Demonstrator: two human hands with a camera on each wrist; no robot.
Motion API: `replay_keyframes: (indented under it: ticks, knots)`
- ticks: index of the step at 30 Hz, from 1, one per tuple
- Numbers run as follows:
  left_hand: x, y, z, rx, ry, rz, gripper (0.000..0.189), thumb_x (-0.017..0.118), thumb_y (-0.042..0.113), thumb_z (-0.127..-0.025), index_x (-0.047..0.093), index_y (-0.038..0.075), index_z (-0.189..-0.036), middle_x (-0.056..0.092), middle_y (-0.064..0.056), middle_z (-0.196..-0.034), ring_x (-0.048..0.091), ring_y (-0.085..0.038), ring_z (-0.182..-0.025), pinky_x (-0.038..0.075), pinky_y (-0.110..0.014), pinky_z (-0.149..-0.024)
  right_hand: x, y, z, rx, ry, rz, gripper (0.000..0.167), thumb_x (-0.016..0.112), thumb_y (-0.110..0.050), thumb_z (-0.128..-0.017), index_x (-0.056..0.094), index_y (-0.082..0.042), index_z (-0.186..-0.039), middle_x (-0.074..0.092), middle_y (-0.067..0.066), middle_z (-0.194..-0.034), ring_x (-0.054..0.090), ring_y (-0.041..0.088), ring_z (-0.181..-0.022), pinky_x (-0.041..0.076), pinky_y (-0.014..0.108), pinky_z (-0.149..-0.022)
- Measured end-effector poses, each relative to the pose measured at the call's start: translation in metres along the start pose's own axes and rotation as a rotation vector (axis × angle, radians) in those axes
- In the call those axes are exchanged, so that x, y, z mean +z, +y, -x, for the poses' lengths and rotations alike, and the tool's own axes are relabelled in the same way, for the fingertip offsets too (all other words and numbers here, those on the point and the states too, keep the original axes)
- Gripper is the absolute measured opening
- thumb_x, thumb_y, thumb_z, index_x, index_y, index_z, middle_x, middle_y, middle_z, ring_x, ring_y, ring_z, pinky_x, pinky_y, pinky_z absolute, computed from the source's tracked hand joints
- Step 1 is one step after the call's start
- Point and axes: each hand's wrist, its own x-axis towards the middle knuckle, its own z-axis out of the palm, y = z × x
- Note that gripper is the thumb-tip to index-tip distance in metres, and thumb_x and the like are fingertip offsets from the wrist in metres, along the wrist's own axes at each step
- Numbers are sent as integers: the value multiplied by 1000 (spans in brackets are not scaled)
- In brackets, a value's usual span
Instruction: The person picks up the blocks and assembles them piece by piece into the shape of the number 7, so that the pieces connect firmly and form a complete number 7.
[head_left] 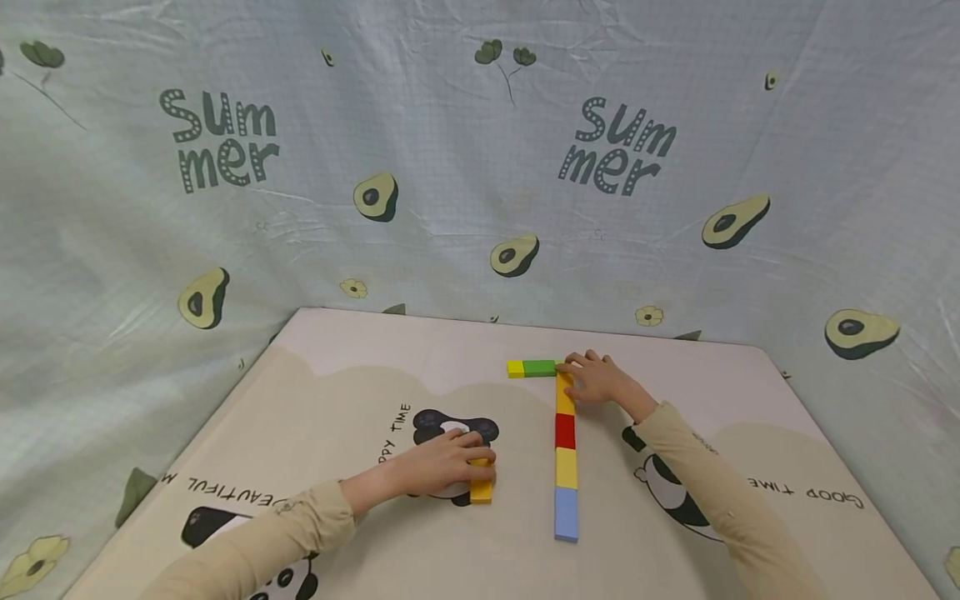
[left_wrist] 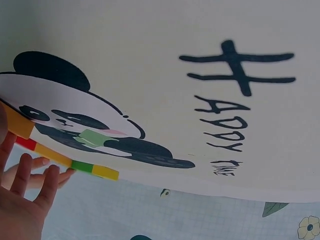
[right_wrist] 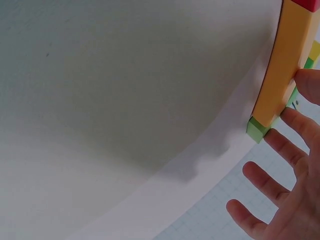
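Note:
My left hand point(head_left: 442, 462) pinches an orange block point(head_left: 481, 493) over the panda print, left of a row of blocks. In the left wrist view that orange block point(left_wrist: 19, 122) shows at the left edge, partly cut off. My right hand point(head_left: 600, 379) is at the row's far end, thumb and index finger touching a long orange block point(head_left: 566, 402) and its green neighbour point(right_wrist: 256, 131). Its other fingers are spread. Toward me the row continues with a red block point(head_left: 566, 432), a yellow block point(head_left: 566, 468) and a blue block point(head_left: 566, 515).
From the row's far end, a green block point(head_left: 540, 368) and a small yellow block point(head_left: 515, 369) extend left. The printed tabletop point(head_left: 360, 333) reaches back to a hanging cloth point(head_left: 450, 125) patterned with avocados.

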Motion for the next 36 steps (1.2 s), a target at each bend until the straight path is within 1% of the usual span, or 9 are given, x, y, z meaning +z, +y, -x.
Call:
replay_keyframes:
  ticks: [5,10,17,20,23,25,27,32,36]
  knots:
    - [1,-2,-1,-9,-17,1,25,55,21,-87,56,31,-111,55,9,-115,43,-12,-99,41,-27,-79,0,0,0,-4,3,-5,47,50,-34,-87,45,-14,-129,43,11,-130,41,31,-106,37,52,-87]
    - [1,-5,-2,-17,-14,3,23,55,22,-87,56,29,-109,58,10,-112,45,-12,-98,43,-29,-80,2,1,0,-11,6,4,47,50,-35,-87,45,-15,-129,43,10,-129,42,31,-103,38,51,-84]
    - [0,-15,-3,-70,-20,5,20,56,29,-86,57,25,-106,59,11,-103,46,-11,-95,40,-25,-78,4,3,-2,-2,4,4,47,50,-36,-87,45,-16,-129,43,10,-130,41,31,-104,38,50,-85]
    - [-1,-21,-4,-96,-17,28,22,57,31,-85,57,24,-106,59,9,-101,45,-11,-92,39,-25,-75,5,3,-3,2,1,5,48,50,-36,-87,45,-16,-130,43,9,-130,41,30,-105,37,50,-85]
    - [-1,-28,-5,-126,6,63,25,59,33,-83,58,22,-106,59,7,-99,45,-12,-89,39,-25,-74,5,4,-3,8,-3,5,48,49,-36,-87,44,-16,-130,43,9,-131,41,30,-106,37,50,-86]
    - [0,-33,-7,-141,30,66,26,61,33,-82,58,21,-105,59,6,-98,46,-12,-89,40,-26,-74,5,4,-3,6,1,9,48,49,-36,-87,44,-16,-130,43,9,-131,41,30,-105,38,49,-85]
    - [3,-38,-8,-160,38,74,25,60,32,-83,58,20,-105,59,5,-97,47,-13,-89,40,-26,-75,5,4,-3,7,1,12,48,49,-36,-87,44,-16,-130,43,9,-131,41,30,-105,38,49,-86]
    - [9,-49,-11,-187,42,69,24,58,31,-85,58,20,-106,59,4,-97,47,-13,-88,40,-27,-74,3,3,-3,8,-4,0,48,50,-36,-87,44,-16,-131,42,10,-131,41,31,-106,37,51,-87]
    - [13,-57,-14,-205,55,45,22,59,31,-84,59,20,-103,59,3,-94,47,-14,-86,40,-26,-71,2,2,-2,9,-5,-5,48,50,-35,-87,45,-16,-130,43,10,-131,41,31,-105,37,52,-86]
